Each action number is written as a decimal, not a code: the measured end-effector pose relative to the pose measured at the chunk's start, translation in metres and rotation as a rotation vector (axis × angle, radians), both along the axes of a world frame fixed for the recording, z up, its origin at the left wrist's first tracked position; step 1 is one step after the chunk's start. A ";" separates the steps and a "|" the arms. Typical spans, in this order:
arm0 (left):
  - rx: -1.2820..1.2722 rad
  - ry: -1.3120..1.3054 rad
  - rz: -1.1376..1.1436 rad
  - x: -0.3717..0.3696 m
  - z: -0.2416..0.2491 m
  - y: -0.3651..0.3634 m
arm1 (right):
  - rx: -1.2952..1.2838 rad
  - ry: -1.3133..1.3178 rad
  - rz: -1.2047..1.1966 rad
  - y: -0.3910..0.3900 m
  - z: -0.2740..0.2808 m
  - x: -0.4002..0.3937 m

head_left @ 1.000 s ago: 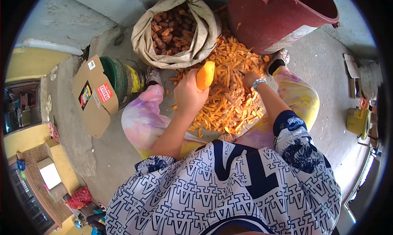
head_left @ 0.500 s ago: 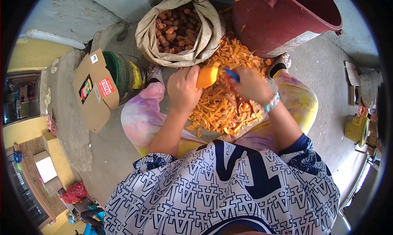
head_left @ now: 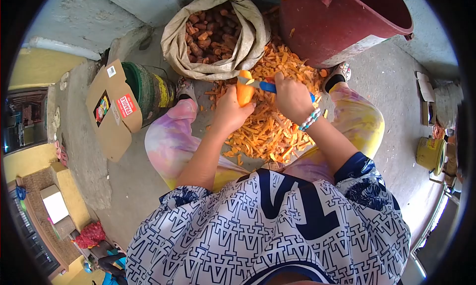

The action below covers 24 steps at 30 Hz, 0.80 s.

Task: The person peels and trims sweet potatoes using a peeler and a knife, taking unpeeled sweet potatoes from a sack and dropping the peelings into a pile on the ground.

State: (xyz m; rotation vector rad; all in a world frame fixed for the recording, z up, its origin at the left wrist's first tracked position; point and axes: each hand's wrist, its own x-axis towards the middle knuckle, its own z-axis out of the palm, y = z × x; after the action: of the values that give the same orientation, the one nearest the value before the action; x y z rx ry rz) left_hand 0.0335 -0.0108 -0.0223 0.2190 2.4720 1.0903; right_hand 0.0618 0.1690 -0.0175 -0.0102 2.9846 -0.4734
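Observation:
Between my knees, my left hand (head_left: 230,111) is closed round the lower part of a peeled orange sweet potato (head_left: 244,94), which stands roughly upright. My right hand (head_left: 294,100) grips a blue-handled knife (head_left: 268,87). Its blade lies across the upper part of the sweet potato, with a pale sliver at the blade. Under both hands spreads a heap of orange peelings (head_left: 270,136). Just beyond my left hand, an open sack (head_left: 173,47) holds many brown-skinned roots.
A large dark-red tub (head_left: 317,32) stands behind the peelings on the right. At the left, a cardboard flap (head_left: 110,111) leans against a green bucket (head_left: 133,81). A yellow bucket (head_left: 430,155) sits far right. My feet flank the heap.
The knife has come left onto the sweet potato, its blade now against the upper part. My left hand has turned the sweet potato more upright.

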 end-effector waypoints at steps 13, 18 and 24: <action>0.645 -0.278 -0.017 -0.002 0.002 -0.015 | 0.021 -0.003 -0.340 0.089 -0.087 -0.048; 1.454 -0.827 -0.229 -0.009 0.013 -0.014 | -0.047 -0.237 -0.313 0.065 -0.081 -0.042; 1.577 -0.906 -0.038 -0.015 0.010 -0.009 | -0.015 -0.346 -0.132 0.043 -0.044 -0.020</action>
State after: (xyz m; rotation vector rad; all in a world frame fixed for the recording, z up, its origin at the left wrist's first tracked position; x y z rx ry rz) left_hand 0.0183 -0.0195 -0.0125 0.1371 0.4804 2.1871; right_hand 0.0423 0.2123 -0.0612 0.2429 2.6519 -0.4583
